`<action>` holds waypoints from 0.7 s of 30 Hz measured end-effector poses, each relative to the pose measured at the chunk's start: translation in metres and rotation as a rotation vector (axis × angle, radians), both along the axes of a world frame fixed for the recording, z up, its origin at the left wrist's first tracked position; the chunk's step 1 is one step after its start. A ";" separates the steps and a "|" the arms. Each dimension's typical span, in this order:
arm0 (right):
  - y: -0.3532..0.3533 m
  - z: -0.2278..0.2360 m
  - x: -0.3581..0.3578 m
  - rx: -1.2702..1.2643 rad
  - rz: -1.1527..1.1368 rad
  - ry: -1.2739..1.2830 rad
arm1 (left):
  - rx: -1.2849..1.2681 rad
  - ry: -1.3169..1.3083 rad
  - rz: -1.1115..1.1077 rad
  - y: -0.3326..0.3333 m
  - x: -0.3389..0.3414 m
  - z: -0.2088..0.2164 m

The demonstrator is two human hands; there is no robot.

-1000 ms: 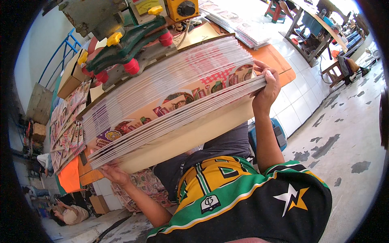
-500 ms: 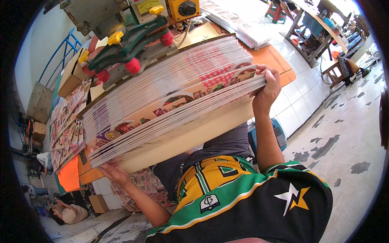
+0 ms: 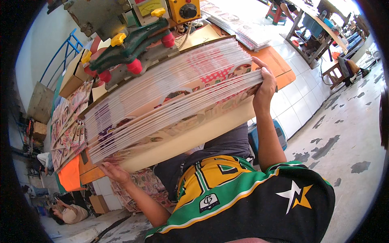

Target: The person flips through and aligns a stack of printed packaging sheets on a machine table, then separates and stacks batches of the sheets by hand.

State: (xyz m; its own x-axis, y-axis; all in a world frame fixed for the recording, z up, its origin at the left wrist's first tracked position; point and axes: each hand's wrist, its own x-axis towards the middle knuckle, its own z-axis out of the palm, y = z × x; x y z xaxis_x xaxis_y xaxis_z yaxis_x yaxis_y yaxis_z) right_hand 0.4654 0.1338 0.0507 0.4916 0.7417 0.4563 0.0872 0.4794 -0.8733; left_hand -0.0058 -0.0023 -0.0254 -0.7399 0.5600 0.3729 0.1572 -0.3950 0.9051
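A thick fanned stack of printed plastic sheets (image 3: 178, 95) lies across the orange worktable. Its near layers form a tilted bundle of folded edges (image 3: 174, 115), with printed food pictures showing on the side toward me. My right hand (image 3: 265, 85) closes round the right end of this bundle; its thumb is on top and the index finger points out toward the sheets behind. At the lower left corner, my left hand (image 3: 116, 173) pinches the bundle's edge, its fingertips partly hidden beneath. A plain cream sheet (image 3: 190, 139) hangs below the bundle, over my lap.
Beyond the stack stands a green clamp bar (image 3: 127, 46) with yellow knobs and red feet, beside an orange control box (image 3: 184, 10). Loose printed pieces (image 3: 69, 125) and an orange sheet (image 3: 69, 173) lie at left. More flat sheets (image 3: 239, 26) rest at the far right.
The near bundle has tilted so more of its printed side shows. My right hand has shifted slightly, its index finger now extended. My left hand stays at the corner.
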 end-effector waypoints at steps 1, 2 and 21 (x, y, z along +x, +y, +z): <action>0.000 -0.001 0.002 -0.009 -0.012 -0.012 | 0.023 0.022 -0.015 0.000 -0.001 -0.001; 0.001 -0.002 0.003 -0.019 -0.024 -0.023 | 0.045 0.044 -0.031 0.001 -0.002 -0.002; 0.000 -0.008 -0.002 0.029 -0.053 0.075 | 0.141 0.058 -0.218 0.001 -0.029 -0.022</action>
State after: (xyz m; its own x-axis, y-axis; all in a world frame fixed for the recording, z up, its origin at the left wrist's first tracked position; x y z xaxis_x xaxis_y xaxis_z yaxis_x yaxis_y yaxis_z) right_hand 0.4636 0.1340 0.0431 0.5634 0.7008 0.4377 0.0481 0.5010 -0.8641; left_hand -0.0345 -0.0017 -0.0478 -0.5825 0.6434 0.4967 0.1045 -0.5467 0.8308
